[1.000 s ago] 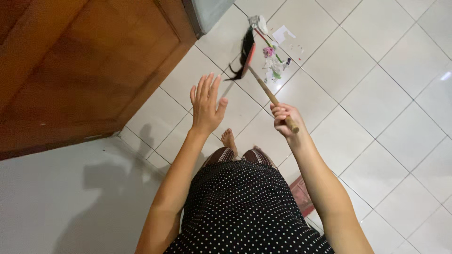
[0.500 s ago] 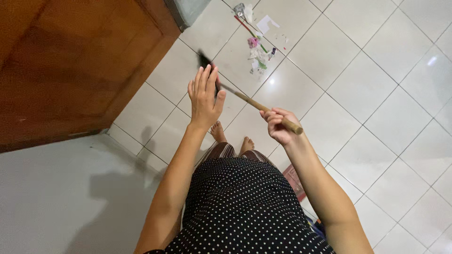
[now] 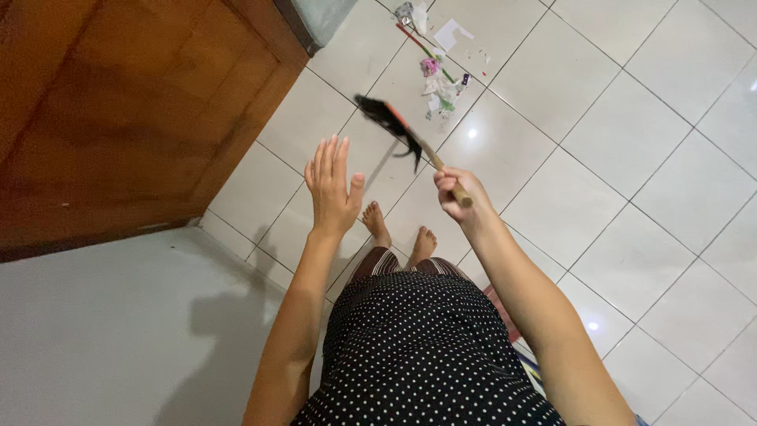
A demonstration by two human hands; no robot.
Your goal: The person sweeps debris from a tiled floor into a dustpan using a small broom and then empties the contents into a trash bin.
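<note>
Broom point(image 3: 404, 134): wooden handle, black bristles, possibly red band; tilted above tiles.

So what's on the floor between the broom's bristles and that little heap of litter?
Nothing: the head view shows bare white tile between the broom and the litter pile.

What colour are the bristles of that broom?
Black, on the broom held by the right hand; seen in the head view.

Head-worn camera, single view, looking steeply down.
It faces the tiled floor point(image 3: 631, 158) from standing height, over the wearer's torso and bare feet point(image 3: 398, 233).
</note>
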